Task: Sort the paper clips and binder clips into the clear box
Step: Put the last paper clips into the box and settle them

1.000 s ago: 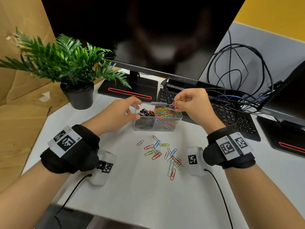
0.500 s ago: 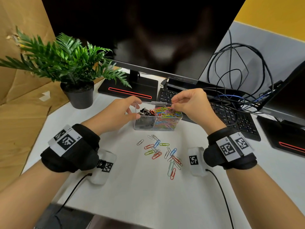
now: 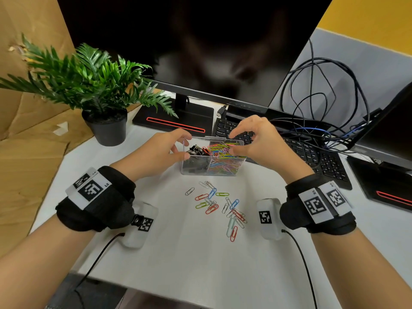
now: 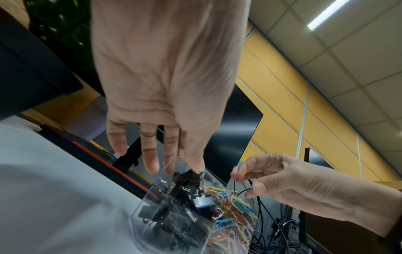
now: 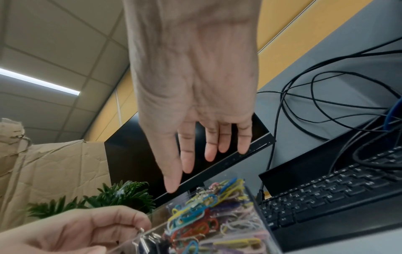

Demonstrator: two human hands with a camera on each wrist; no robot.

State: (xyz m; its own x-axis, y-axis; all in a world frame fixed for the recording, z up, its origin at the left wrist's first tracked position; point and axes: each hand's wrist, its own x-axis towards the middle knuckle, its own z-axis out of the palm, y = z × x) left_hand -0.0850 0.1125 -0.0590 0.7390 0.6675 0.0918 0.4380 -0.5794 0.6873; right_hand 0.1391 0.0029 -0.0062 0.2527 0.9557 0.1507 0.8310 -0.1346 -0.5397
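Clear box (image 3: 194, 169), binder clips (image 3: 197, 150) left, paper clips (image 3: 225, 152) right

Scene bright and evenly lit from overhead. Ceiling light strips (image 4: 328, 14) visible in both wrist views, slightly blown out. Shadows on the white desk (image 3: 178, 259) soft and faint. Dark monitor screen (image 3: 200, 41) shows a dim, blurred reflection. Head view sharp at centre, straight edges bowed toward the frame borders. Wrist views strongly wide-angle; near hand surfaces soft, right wrist view slightly motion-blurred.
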